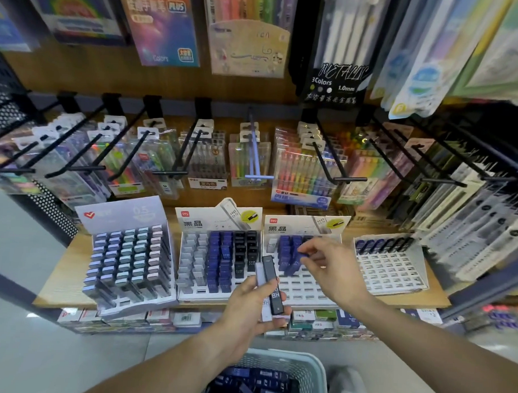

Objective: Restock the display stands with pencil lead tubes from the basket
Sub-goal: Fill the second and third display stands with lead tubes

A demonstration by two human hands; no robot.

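Note:
My left hand (254,307) grips a few pencil lead tubes (273,286), one black and others pale, standing upright in front of the shelf. My right hand (326,264) pinches a blue lead tube (301,256) over the third display stand (304,290), whose blue column is partly filled and whose front slots are bare. A pale basket (309,368) below holds several dark and blue tubes. The second display stand (188,294) has grey, blue and black tubes in rows.
A left stand (124,267) is full of pastel-capped tubes. A white stand (394,270) at the right has one back row of tubes. Black pegs (169,172) with hanging pen packs jut out above the wooden shelf (67,274). Boxed goods lie on the lower shelf.

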